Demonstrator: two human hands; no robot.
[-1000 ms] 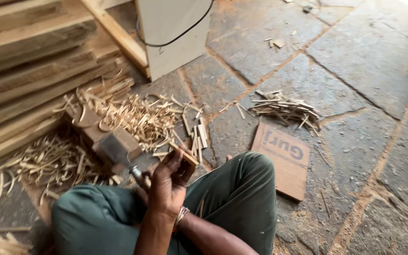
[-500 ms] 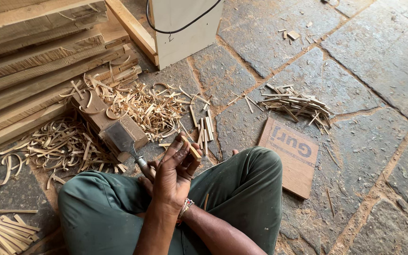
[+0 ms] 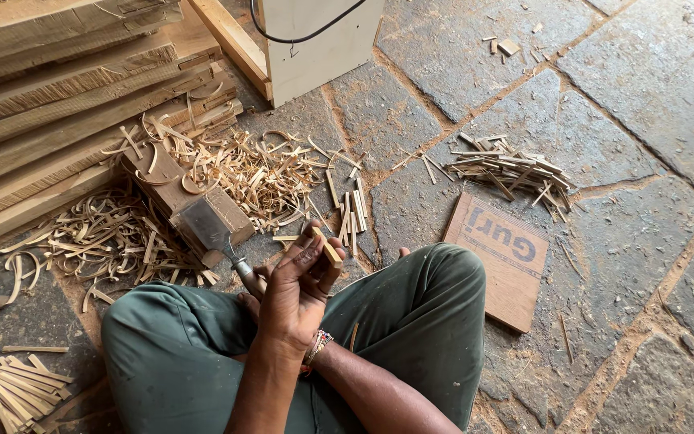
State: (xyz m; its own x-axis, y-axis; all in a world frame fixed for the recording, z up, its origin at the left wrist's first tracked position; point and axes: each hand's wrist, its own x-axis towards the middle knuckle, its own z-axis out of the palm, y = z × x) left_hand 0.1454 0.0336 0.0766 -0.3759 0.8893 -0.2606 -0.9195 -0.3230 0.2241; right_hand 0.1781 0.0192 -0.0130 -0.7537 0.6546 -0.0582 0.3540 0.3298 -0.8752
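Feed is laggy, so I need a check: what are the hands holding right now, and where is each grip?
One hand pinches a small wooden piece near its lower end with the fingertips. A chisel is gripped by its handle just behind; that second hand is mostly hidden.

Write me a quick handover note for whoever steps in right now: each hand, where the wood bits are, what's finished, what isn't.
Left hand: raised, fingers pinching a small wood piece.
Right hand: mostly hidden behind the left, at the handle of the flat-bladed chisel, whose blade rests on the wood block.
Done: cut sticks lie beyond the knees, another bundle lower left, shavings around the block.
Left: the held piece, not yet set down.
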